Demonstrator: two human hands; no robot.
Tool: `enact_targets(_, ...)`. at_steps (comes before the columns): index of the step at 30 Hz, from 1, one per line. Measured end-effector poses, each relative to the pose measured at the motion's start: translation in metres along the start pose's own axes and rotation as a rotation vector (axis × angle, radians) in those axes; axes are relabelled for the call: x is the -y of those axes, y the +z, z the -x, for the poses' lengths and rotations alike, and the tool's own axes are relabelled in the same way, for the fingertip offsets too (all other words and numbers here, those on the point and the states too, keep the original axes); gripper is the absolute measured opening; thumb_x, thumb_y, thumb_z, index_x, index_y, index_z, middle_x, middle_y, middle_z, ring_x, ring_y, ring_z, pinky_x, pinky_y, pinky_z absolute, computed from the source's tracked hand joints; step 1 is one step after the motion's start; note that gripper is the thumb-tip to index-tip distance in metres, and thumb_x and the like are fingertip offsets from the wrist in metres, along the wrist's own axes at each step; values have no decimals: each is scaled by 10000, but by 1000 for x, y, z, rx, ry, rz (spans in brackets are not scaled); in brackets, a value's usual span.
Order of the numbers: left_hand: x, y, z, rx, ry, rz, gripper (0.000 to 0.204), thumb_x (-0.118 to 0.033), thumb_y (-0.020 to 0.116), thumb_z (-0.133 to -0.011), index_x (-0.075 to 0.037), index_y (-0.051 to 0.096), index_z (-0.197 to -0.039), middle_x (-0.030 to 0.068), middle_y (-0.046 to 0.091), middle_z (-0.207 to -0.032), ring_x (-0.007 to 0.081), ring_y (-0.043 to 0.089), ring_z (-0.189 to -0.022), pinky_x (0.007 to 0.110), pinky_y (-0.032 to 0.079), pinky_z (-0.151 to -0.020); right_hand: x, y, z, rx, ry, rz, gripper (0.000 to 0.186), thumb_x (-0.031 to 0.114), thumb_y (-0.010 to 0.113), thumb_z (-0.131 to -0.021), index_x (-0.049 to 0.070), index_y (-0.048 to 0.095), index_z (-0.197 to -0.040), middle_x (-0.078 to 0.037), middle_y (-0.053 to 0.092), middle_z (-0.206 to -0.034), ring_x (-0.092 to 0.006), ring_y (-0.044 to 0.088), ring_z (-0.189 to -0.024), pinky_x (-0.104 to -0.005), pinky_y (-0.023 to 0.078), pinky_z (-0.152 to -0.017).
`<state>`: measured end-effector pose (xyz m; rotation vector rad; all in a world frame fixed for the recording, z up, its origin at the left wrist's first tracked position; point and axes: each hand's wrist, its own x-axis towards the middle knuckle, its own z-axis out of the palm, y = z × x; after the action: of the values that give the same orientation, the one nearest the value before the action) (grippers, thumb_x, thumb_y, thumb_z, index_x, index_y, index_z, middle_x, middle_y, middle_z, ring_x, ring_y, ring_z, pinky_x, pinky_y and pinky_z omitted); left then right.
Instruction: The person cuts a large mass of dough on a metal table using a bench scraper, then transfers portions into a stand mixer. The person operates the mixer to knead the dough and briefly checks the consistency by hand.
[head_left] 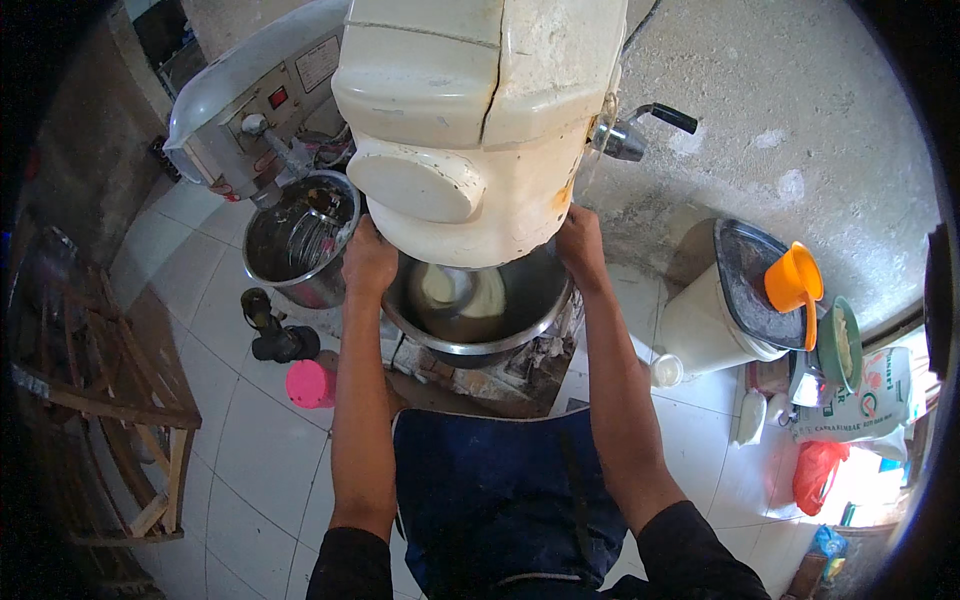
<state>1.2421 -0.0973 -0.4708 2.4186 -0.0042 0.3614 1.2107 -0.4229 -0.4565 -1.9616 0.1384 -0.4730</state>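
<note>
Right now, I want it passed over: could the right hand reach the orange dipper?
Likely yes, perhaps leaning: the right hand is at the mixing bowl, but nothing visible blocks the orange dipper atop the bucket.

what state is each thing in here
mixer head, over the mixing bowl; running or not, cannot tell
mixing bowl, uncovered, pale mixture inside
left grip, at the bowl's left side, fingers mostly hidden
right grip, at its right side, fingers mostly hidden
left-hand bowl, uncovered, smeared, whisk inside
white bucket, dark top over it
orange dipper, resting on that top
</note>
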Motion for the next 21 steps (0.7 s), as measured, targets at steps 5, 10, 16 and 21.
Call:
enact_targets(5,-8,-4,6,10,-58,9,455,-381,540,-910,-75,546,-1247,237,614,-1233,447,562,-1163,546,443,-955,4,-2,0,6,46,6,332,272,541,-926,-38,650,-966,-218,623,-739,-252,593,-659,-393,481,-688)
enact_targets(10,-12,-7,6,18,-112,-14,482,-384,544,-909,-102,534,-1301,230,601,-1270,443,554,-1181,540,437,-973,3,-1,1,12,19,-10,335,267,541,-930,-44,659,-974,-240,635,-764,-272,624,-686,-402,486,-704)
enact_targets(16,-9,-4,3,18,-76,4,506,-387,550,-904,-93,525,-1316,242,595,-1274,445,548,-1189,537,430,-986,1,1,0,-7,-4,-39,338,256,533,-931,-67,631,-936,-244,608,-740,-245,584,-656,-397,480,-682)
enact_targets(21,-5,-3,3,38,-86,-4,527,-396,558,-901,-79,518,-1320,253,585,-1279,449,543,-1189,541,430,-982,1,-1,0,13,-2,-24,345,267,534,-929,-62,640,-940,-240,608,-733,-248,599,-666,-391,483,-684)
